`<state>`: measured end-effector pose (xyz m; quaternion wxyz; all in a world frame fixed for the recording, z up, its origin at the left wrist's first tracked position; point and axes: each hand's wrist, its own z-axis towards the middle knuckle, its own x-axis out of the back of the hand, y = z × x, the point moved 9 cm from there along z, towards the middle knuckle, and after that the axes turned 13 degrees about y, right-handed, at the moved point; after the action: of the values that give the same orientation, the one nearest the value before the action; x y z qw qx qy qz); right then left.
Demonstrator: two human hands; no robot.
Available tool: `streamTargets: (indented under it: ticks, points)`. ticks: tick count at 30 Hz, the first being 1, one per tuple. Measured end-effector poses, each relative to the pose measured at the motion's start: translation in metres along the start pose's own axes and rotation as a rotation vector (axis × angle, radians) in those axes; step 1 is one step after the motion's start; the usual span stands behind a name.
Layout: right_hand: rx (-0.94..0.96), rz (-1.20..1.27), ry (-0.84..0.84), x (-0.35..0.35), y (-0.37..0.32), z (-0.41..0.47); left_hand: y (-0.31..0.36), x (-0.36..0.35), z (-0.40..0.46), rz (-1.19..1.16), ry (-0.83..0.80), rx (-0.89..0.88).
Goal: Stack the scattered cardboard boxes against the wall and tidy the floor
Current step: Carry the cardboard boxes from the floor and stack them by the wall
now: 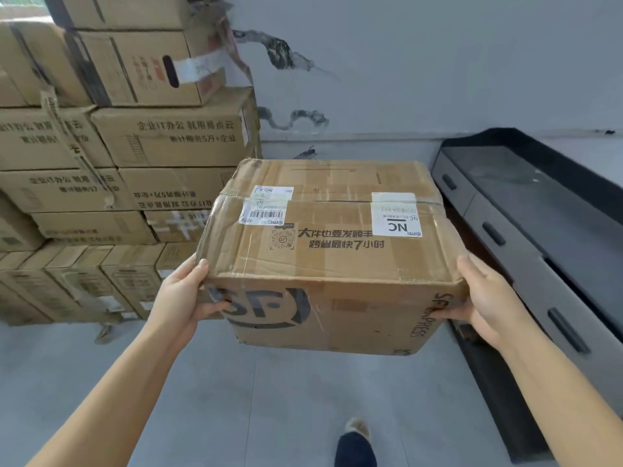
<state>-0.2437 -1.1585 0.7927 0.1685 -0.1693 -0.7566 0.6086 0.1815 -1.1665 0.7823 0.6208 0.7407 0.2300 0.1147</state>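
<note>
Cardboard box [332, 251], taped and stiff-looking, hangs above the floor [202, 399] near the wall stack [128, 139]. Left hand [183, 296] and right hand [485, 301] clasp its near corners; probably moderately heavy, better supported from underneath.

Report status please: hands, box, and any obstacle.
Left hand and right hand grip SF box, carried off floor. Stack ahead left. Cabinet close right.

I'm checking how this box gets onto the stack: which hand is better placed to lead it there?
The left hand. It grips the box on the side facing the stack, which stands to the left. The right hand holds the far side, beside the cabinet, so it would likely follow.
</note>
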Motion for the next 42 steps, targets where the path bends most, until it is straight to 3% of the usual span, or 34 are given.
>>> streamTargets:
  ticks: [8,17,27,33,42]
  points:
    - [0.053,-0.033,-0.086,-0.057,-0.056,0.175,0.012,-0.106,0.126,-0.051,0.075,0.021]
    - [-0.041,-0.079,-0.118,-0.127,-0.065,0.319,0.004,-0.178,0.250,-0.023,0.139,0.082]
    - [-0.094,-0.028,-0.050,-0.245,-0.080,0.482,0.029,-0.259,0.464,0.013,0.117,0.124]
    - [-0.127,-0.005,-0.048,-0.311,-0.074,0.563,0.045,-0.290,0.560,0.028,0.191,0.135]
    - [-0.179,-0.064,-0.094,-0.388,-0.062,0.642,0.033,-0.307,0.637,0.112,0.340,0.189]
